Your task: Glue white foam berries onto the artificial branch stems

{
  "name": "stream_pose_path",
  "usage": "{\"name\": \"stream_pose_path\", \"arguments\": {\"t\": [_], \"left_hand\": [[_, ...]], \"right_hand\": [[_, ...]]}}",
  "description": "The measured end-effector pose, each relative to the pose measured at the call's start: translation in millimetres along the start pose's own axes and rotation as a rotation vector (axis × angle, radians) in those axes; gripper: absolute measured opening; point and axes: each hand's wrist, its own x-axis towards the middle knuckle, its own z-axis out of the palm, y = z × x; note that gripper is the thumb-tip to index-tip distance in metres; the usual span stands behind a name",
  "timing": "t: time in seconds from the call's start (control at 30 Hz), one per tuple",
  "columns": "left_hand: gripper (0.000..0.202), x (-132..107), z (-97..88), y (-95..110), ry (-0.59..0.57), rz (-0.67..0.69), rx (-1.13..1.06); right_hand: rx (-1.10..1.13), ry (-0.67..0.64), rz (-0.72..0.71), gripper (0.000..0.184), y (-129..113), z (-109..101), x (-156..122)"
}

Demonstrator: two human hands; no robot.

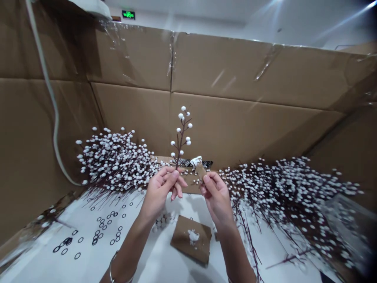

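"What did the hands have?"

"The left hand [159, 192] pinched a berry sprig [181, 133] by its stem, holding it upright. The right hand [216, 200] gripped a cardboard strip [199, 169] tipped with white paste [196, 161]."

"What work was in hand?"

"The pasted tip was held near the base of the sprig, apart from the stem."

"And below them?"

"On the tabletop [188, 206] at 6 o'clock lay a cardboard square [184, 239] with a white dab [193, 236]. Loose berries [163, 221] sat beside it at 7 o'clock, and black rings [97, 232] were scattered at 8 o'clock."

"Any containers?"

"None that I could make out. A clear plastic sheet [344, 220] lay at 4 o'clock. Farther out, berry branches [114, 161] were heaped at 10 o'clock, and more [288, 192] at 3 o'clock, before a cardboard wall [220, 67]."
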Motion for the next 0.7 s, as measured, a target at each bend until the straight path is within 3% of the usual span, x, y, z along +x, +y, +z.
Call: {"name": "stream_pose_path", "arguments": {"t": [0.7], "left_hand": [[0.022,-2.7,6.4,-1.2,-0.035,-0.003,0.05]], "right_hand": [[0.017,-0.01,0.018,0.024,4.9,3.6,0.4]]}}
